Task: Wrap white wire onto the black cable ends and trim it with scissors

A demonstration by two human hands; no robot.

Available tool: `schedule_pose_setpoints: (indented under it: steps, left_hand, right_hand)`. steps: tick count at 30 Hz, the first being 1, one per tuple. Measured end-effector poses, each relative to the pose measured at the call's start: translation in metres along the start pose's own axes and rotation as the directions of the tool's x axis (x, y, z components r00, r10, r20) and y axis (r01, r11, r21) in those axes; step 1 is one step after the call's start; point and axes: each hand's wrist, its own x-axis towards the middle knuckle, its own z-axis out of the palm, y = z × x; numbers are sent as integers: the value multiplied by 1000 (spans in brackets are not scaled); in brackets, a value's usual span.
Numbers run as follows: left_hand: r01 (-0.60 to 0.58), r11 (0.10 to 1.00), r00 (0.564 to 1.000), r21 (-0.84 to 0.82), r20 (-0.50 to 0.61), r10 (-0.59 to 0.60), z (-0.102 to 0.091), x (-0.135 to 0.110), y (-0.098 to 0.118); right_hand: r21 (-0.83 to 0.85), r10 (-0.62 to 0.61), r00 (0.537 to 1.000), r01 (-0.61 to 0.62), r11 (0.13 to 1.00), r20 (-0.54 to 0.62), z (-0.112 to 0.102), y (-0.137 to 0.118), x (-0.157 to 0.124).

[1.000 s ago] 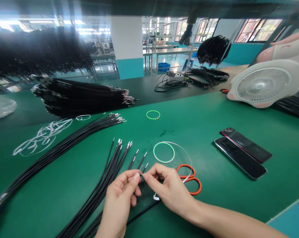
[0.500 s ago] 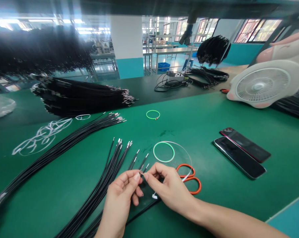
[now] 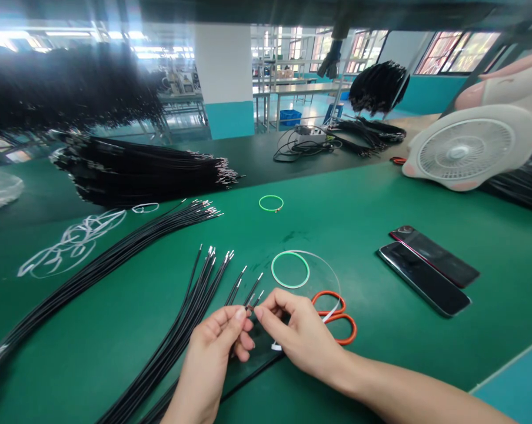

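Note:
My left hand (image 3: 217, 347) is closed, thumb and forefinger pinching a tiny dark, reddish-brown piece (image 3: 250, 307) too small to name. Opposite it, my right hand (image 3: 299, 330) is also closed in a pinch, its fingertips almost meeting the left ones at that piece. A single black cable (image 3: 252, 375) runs below the hands and passes behind the right one. Close by the right palm shows a small white tab (image 3: 276, 346). Black cables with metal tips (image 3: 199, 300) lie beside and beyond the left hand. Orange-handled scissors (image 3: 349, 333) lie partly behind my right hand.
Two phones (image 3: 425, 280) lie at the right, below a white fan (image 3: 458, 152). Green rings (image 3: 273, 272) rest beyond the hands. At the left are another cable bundle (image 3: 116, 271), tangled white strips (image 3: 72, 241) and a thick black cable stack (image 3: 146, 171).
The fingertips have shifted slightly, and more of the small reddish-brown piece shows between them. Both hands keep their pinch in about the same place; the view has moved a little.

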Motion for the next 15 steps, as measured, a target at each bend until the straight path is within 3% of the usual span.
schedule_pose_setpoints:
  steps: [15]
  left_hand:
    - [126,984,990,-126,79,-117,-6,-2,2]
  right_hand:
    - [-59,-91,995,93,994,30,0,-1,0]
